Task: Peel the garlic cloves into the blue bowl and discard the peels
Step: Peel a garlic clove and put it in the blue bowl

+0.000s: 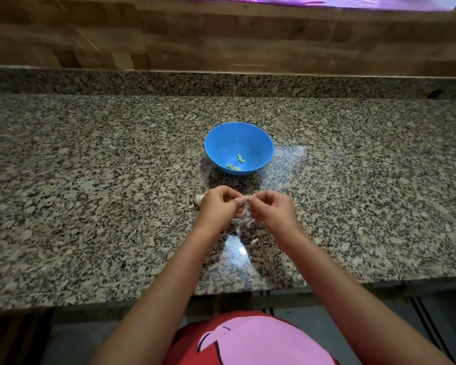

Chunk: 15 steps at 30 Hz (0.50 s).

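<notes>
A blue bowl [216,139] stands on the granite counter with a few pale peeled cloves [240,158] in its bottom. Just in front of it, my left hand [217,208] and my right hand [270,208] meet above the counter and pinch one small garlic clove [246,198] between their fingertips. A garlic bulb piece [198,199] lies on the counter, half hidden behind my left hand. Thin white peels [244,223] lie under my hands.
The speckled granite counter [90,180] runs left and right, with a raised granite ledge and a wooden wall behind. Its front edge is near my body. A stray peel scrap [253,242] lies closer to me.
</notes>
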Each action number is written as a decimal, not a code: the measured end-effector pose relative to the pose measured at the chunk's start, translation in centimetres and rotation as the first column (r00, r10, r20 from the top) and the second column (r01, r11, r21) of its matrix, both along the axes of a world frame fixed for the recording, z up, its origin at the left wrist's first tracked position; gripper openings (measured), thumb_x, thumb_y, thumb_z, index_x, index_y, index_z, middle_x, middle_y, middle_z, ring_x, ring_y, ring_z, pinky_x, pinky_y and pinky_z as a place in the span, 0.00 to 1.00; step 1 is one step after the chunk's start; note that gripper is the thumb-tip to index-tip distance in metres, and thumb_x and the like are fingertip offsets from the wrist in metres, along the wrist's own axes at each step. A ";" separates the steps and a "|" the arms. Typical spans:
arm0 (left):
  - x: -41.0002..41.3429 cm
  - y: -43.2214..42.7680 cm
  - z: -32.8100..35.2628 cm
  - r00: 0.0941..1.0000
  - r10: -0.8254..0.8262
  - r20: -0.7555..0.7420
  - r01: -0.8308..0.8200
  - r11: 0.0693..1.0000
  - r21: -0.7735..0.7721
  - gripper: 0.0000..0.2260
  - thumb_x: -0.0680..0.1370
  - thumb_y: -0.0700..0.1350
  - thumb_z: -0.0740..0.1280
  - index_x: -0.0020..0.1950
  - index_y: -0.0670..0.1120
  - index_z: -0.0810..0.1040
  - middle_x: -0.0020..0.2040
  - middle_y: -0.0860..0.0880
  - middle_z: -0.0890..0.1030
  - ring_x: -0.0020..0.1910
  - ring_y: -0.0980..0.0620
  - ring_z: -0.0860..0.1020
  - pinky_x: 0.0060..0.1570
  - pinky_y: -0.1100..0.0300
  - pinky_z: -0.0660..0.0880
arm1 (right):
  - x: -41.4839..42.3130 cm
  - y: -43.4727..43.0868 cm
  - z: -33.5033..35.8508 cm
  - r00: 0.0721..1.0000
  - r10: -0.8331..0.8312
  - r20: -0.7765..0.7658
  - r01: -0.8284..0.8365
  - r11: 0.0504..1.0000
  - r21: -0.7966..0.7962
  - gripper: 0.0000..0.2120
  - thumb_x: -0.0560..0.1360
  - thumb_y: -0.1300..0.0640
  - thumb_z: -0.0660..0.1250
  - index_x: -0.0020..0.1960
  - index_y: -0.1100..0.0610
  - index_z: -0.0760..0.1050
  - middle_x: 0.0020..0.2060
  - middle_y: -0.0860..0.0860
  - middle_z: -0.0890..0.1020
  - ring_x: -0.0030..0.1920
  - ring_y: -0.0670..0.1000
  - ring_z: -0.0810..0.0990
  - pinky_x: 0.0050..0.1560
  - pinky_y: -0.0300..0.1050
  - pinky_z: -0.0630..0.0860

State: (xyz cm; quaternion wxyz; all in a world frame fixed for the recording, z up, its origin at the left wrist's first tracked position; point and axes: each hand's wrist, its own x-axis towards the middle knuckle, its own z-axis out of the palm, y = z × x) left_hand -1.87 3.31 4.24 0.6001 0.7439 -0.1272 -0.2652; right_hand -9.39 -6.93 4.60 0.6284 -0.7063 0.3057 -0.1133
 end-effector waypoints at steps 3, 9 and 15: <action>0.0 0.0 -0.4 0.977 -0.034 0.209 -0.012 0.977 0.214 0.03 0.76 0.41 0.67 0.42 0.46 0.76 0.42 0.46 0.81 0.41 0.48 0.81 0.46 0.50 0.80 | -0.4 -0.4 -0.2 0.991 0.110 -0.075 -0.129 0.930 -0.345 0.05 0.75 0.59 0.67 0.42 0.58 0.78 0.31 0.50 0.78 0.30 0.46 0.74 0.34 0.43 0.75; -0.3 -0.2 0.1 0.996 -0.066 0.057 0.054 0.981 0.187 0.04 0.77 0.40 0.67 0.42 0.44 0.75 0.42 0.45 0.80 0.35 0.53 0.79 0.43 0.55 0.81 | -0.8 -1.4 0.1 0.927 0.341 -0.158 -0.337 0.567 -0.751 0.06 0.76 0.61 0.65 0.48 0.62 0.79 0.41 0.53 0.80 0.40 0.49 0.77 0.44 0.44 0.77; -0.1 -0.1 0.4 0.994 -0.080 -0.071 0.086 0.991 0.098 0.06 0.76 0.35 0.66 0.40 0.41 0.74 0.35 0.45 0.77 0.33 0.51 0.76 0.43 0.52 0.79 | -1.3 -1.7 0.0 0.907 0.415 -0.073 -0.311 0.544 -0.780 0.04 0.75 0.61 0.66 0.45 0.63 0.77 0.37 0.50 0.77 0.36 0.47 0.74 0.37 0.38 0.74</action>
